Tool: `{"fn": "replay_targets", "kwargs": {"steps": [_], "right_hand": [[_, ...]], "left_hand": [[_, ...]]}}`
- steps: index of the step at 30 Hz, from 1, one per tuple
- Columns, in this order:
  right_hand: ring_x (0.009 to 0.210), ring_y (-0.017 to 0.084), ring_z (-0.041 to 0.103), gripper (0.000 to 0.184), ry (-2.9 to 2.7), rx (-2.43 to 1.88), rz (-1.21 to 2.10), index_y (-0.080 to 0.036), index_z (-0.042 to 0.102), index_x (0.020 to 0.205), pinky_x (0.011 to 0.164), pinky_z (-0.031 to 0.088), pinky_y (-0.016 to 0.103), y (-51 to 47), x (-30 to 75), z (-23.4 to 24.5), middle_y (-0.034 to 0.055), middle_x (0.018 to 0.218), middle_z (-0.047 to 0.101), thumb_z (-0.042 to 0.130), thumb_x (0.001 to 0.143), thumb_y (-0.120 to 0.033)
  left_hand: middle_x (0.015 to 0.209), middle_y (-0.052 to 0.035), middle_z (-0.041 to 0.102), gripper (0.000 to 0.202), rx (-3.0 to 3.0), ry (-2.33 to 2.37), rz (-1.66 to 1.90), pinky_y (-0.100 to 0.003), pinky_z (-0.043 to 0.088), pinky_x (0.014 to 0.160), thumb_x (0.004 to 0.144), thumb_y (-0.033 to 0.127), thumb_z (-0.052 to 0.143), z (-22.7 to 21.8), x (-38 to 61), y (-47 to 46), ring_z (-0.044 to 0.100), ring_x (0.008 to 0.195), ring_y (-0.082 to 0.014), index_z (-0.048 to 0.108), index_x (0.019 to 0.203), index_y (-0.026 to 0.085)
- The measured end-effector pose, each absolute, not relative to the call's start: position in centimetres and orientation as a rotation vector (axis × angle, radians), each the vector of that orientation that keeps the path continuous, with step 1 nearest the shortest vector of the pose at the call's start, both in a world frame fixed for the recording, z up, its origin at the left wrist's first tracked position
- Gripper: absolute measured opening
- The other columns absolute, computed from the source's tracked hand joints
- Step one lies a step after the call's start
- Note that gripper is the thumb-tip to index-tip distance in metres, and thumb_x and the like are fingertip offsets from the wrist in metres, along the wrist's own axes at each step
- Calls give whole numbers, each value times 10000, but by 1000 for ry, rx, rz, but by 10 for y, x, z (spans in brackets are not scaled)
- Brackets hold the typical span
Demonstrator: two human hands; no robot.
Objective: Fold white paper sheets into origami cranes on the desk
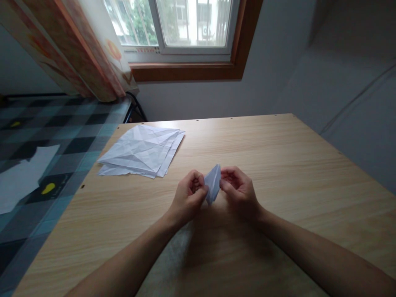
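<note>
A small folded piece of white paper, roughly diamond-shaped, is held up between my two hands over the table. My left hand pinches its left edge between thumb and curled fingers. On the other side, my right hand grips the right edge, also with thumb and bent fingers. The paper's layers stand upright with a point at the top. Beyond my left hand lies a stack of creased white paper sheets, flat near the table's far left corner.
The wooden table reaches toward a wall with a window. To the left is a bed with a checked cover, with torn-looking white paper on it. A patterned curtain hangs above the bed.
</note>
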State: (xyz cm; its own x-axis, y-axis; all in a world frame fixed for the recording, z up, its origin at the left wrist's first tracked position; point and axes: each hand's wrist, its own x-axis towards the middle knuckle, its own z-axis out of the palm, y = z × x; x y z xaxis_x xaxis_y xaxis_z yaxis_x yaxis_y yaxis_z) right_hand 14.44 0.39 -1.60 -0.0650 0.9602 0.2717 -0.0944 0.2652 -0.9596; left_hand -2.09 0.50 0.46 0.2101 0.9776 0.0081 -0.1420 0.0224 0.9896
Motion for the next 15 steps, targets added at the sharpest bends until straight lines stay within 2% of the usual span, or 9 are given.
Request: {"fn": "replay_targets", "kwargs": {"steps": [5,10,15], "right_hand": [[738,138,596,428,-1302,-907,959,-273,539,1180,674,512,289,4,143,-17,10,935,615,671,789,-159],[694,142,592,364,-1368,-945,860,-252,563,1104,636,506,287,3,142,-19,-20,793,593,685,776,-152],[664,117,606,294,-1309,-945,833,-242,565,995,625,521,252,5,142,-21,-36,778,610,703,758,-137]], "left_hand": [[613,60,460,196,1253,986,1069,-213,311,509,693,238,658,8,-22,4,422,527,-84,472,742,197],[622,55,469,139,1295,1004,1067,-220,306,519,718,223,609,4,-24,6,420,538,-91,482,767,194],[644,52,463,112,1350,1036,1110,-222,314,534,739,218,599,3,-23,8,408,560,-94,499,781,186]]}}
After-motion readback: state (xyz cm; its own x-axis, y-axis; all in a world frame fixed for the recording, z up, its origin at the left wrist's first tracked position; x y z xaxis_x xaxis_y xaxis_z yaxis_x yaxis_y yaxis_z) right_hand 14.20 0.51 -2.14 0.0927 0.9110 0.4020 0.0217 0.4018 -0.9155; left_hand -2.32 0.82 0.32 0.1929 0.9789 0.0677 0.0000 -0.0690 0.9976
